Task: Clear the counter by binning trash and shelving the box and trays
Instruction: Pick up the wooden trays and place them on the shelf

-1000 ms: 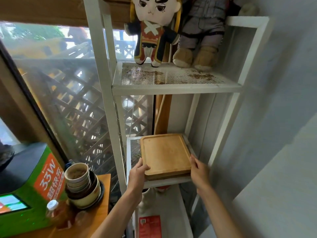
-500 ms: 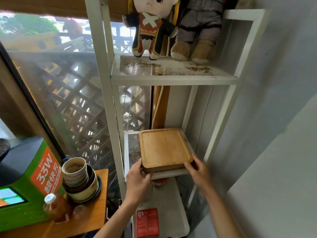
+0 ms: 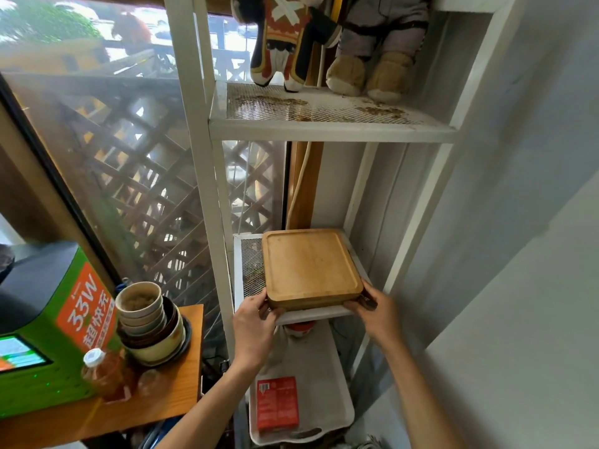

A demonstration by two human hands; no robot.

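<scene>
A square wooden tray stack [image 3: 309, 267] lies flat on the middle mesh shelf [image 3: 251, 270] of a white metal rack. My left hand [image 3: 254, 328] touches its near left corner with its fingertips. My right hand [image 3: 376, 314] cups the near right corner. Both hands sit at the shelf's front edge. A white tray [image 3: 324, 384] with a red box [image 3: 277, 403] on it rests on the shelf below.
Two plush dolls [image 3: 324, 43] stand on the top shelf. To the left, a wooden counter [image 3: 155, 400] carries stacked bowls [image 3: 149, 322], a bottle [image 3: 103, 374] and a green machine [image 3: 48, 325]. A grey wall [image 3: 518, 222] closes the right side.
The wooden trays have slid slightly further onto the shelf. My hands have drawn back from the tray sides to its near corners. The camera has tilted down.
</scene>
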